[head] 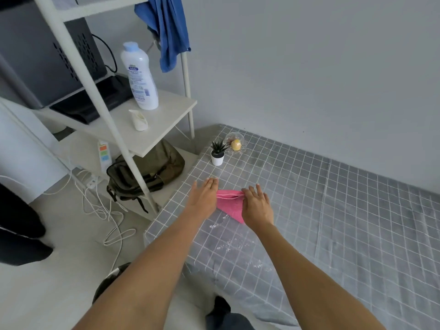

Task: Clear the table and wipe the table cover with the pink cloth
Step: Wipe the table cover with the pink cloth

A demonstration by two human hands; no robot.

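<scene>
Head view: left hand [204, 196] flat and open beside pink cloth [229, 204], right hand [257, 206] pinching it.

Blue label with print too small and blurred to read, on the white bottle [140, 75].

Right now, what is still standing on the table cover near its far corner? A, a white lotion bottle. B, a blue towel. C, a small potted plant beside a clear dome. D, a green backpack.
C: the potted plant stands on the table cover beside the clear dome; the bottle is on the shelf, not the table.
</scene>
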